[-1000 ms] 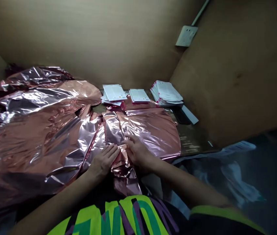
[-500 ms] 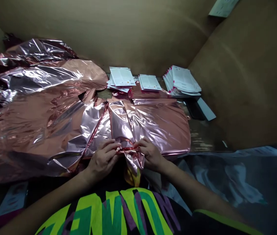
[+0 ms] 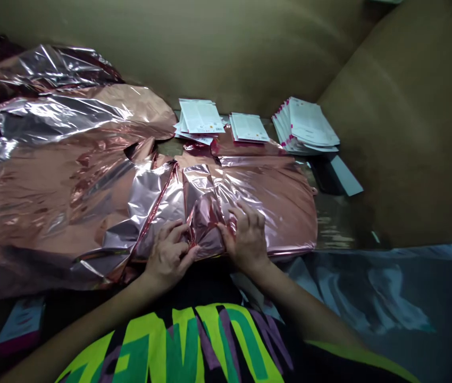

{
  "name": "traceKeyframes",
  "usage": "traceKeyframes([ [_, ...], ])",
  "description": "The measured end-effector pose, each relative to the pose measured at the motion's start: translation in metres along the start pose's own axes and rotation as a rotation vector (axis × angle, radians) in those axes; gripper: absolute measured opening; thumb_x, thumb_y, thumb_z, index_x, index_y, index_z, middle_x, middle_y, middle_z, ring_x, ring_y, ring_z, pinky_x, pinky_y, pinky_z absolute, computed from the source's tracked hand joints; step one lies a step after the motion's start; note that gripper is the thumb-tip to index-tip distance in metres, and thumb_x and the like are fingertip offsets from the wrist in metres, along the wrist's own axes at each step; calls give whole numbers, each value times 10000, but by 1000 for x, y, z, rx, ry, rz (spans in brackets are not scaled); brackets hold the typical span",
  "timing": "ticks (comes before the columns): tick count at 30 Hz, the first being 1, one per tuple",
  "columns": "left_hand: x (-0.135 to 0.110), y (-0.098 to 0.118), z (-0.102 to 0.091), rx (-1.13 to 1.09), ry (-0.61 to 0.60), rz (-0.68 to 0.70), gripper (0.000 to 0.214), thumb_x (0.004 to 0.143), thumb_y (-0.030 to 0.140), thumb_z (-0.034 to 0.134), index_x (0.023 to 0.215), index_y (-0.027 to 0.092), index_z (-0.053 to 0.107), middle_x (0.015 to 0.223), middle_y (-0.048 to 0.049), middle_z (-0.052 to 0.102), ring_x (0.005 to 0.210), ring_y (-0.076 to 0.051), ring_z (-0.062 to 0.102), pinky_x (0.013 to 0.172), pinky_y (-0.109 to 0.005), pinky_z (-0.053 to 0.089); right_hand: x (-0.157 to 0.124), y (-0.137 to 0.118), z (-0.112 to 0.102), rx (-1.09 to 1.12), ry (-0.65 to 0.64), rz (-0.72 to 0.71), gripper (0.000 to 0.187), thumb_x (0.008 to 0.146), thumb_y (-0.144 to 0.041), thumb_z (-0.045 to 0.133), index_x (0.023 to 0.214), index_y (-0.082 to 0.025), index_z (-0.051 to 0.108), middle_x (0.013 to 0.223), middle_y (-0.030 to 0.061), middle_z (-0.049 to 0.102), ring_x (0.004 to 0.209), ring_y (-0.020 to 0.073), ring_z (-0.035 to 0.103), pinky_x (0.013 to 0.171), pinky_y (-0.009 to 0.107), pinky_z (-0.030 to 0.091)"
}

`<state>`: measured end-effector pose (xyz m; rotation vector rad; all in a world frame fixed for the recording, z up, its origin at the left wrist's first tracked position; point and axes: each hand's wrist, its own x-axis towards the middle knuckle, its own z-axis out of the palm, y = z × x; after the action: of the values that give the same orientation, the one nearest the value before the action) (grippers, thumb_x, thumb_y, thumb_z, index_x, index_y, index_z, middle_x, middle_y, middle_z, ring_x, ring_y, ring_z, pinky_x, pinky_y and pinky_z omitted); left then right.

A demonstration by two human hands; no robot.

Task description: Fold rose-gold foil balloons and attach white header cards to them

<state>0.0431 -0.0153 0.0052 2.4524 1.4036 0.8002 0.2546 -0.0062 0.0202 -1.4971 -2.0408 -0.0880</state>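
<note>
Glossy rose-gold foil (image 3: 282, 207), like a flat foil balloon, lies spread in front of me. A narrow strip is folded back on itself at the near edge, making a crumpled flap (image 3: 206, 218). My left hand (image 3: 169, 252) is at the left side of this flap, its fingers curled and its thumb closing on the foil at the near edge. On the flap's right side lies my right hand (image 3: 248, 236), fingers stretched out over the foil and thumb against the fold. Part of the foil under both hands is hidden.
Behind the foil stand small piles of white printed packets (image 3: 202, 117), more packets (image 3: 249, 127) and a taller stack (image 3: 309, 125). A dark flat object (image 3: 327, 175) lies beside a white strip (image 3: 346, 175). More crumpled foil (image 3: 58, 69) fills the left; brown panels (image 3: 226, 53) enclose the back and right.
The foil end that hung down between my hands now lies folded up onto the foil. My right hand has moved up and opened from its pinch; my left hand shifted slightly.
</note>
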Motion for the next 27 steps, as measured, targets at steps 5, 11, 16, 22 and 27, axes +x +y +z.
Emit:
traceKeyframes([
  [5, -5, -5, -21, -101, -133, 45, 325, 879, 353, 601, 610, 175, 637, 1254, -108, 594, 1268, -291, 447, 1047, -492, 416, -19, 6, -5, 60, -294, -537, 525, 937, -377, 530, 1396, -129, 471, 1435, 143, 494, 1389, 306, 343, 1118, 503, 321],
  [11, -12, -22, -29, 21, -191, 428, 598, 849, 263, 632, 1405, 171, 434, 1570, -182, 242, 1455, -339, 193, 1161, -573, 229, -43, 4, -15, 158, -228, -627, 387, 964, -202, 463, 1336, -123, 534, 1340, 129, 590, 1317, 259, 451, 1066, 442, 415],
  [16, -6, -35, -13, -238, -274, 415, 391, 936, 257, 432, 1306, 202, 545, 1379, -102, 562, 1347, -231, 443, 1135, -463, 341, -13, 16, -15, 416, -279, -663, 413, 926, -283, 498, 1312, -140, 541, 1301, 125, 614, 1214, 236, 530, 1007, 412, 467],
  [22, 28, -13, -16, -185, -127, -400, 389, 945, 477, 397, 1035, 180, 631, 843, -78, 710, 778, -240, 687, 707, -348, 527, 3, 9, 12, 524, -208, 45, 226, 953, -318, 482, 957, -172, 654, 836, 78, 684, 768, 189, 637, 712, 316, 527],
  [27, 58, 2, -11, 104, -214, -587, 575, 942, 455, 403, 1397, 107, 355, 959, -155, 702, 838, -298, 688, 737, -384, 497, 4, -8, 18, 487, -66, 337, 612, 861, -291, 616, 1407, -155, 377, 1122, 132, 616, 899, 216, 639, 762, 348, 556],
])
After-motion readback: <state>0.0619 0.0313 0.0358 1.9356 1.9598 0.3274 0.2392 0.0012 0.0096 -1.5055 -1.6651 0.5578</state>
